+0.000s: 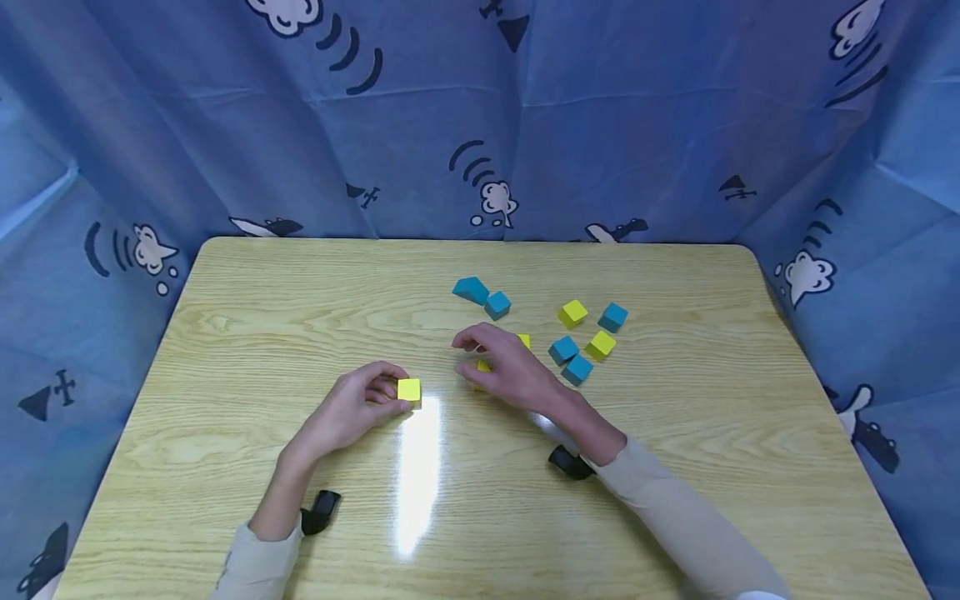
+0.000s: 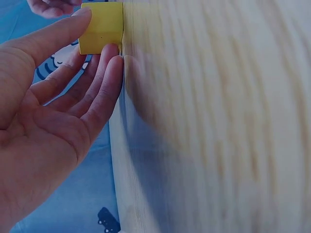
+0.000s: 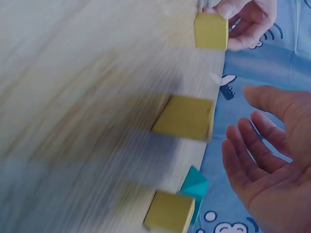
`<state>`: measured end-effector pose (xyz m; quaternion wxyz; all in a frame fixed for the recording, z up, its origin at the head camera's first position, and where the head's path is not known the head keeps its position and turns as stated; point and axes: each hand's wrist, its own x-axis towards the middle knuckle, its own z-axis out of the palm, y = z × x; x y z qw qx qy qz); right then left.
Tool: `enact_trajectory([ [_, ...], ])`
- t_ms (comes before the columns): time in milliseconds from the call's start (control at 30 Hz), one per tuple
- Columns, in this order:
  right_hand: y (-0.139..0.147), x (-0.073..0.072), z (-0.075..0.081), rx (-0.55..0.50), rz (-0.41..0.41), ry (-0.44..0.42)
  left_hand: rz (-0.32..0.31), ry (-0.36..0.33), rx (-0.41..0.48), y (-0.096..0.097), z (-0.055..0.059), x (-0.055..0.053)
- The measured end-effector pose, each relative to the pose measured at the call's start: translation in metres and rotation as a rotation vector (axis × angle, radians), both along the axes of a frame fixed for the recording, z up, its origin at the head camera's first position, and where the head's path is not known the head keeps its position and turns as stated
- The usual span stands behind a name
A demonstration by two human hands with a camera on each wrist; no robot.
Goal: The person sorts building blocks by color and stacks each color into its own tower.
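Observation:
On the table my left hand (image 1: 356,410) holds a yellow cube (image 1: 408,390) between thumb and fingertips; the left wrist view shows the thumb on one side of that cube (image 2: 101,29) and fingertips on the other. My right hand (image 1: 510,367) hovers to its right, fingers apart and relaxed, with nothing in its grasp. Partly hidden beneath it are two more yellow cubes, one near the thumb (image 1: 482,367) and one behind the knuckles (image 1: 524,340). In the right wrist view, a yellow cube (image 3: 184,116) sits on the table beside the open fingers.
A blue triangular block (image 1: 470,289) and a blue cube (image 1: 497,305) lie beyond my right hand. Further right is a loose group of blue cubes (image 1: 612,317) and yellow cubes (image 1: 573,313). A patterned blue cloth (image 1: 420,167) hangs around the wooden table (image 1: 262,317).

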<state>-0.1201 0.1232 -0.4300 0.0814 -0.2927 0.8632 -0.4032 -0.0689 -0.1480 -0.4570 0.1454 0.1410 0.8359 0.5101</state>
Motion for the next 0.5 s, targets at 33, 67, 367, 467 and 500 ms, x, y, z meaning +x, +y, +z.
enact_trajectory([
  [33,0.003,-0.001,0.000,0.004,-0.010,0.005,-0.001,0.002,-0.001,0.000,0.000,0.000],
  [67,0.005,-0.001,0.000,0.008,-0.019,0.013,-0.002,0.004,-0.002,0.000,0.000,0.000],
  [367,0.027,-0.005,0.000,0.074,-0.094,0.057,-0.006,-0.006,-0.006,0.000,0.000,0.001],
  [467,0.034,-0.006,0.000,0.091,-0.107,0.081,-0.007,-0.003,-0.010,0.000,-0.001,0.001],
  [500,0.037,-0.007,0.000,0.098,-0.111,0.097,-0.007,-0.002,-0.011,0.000,-0.001,0.001],
])
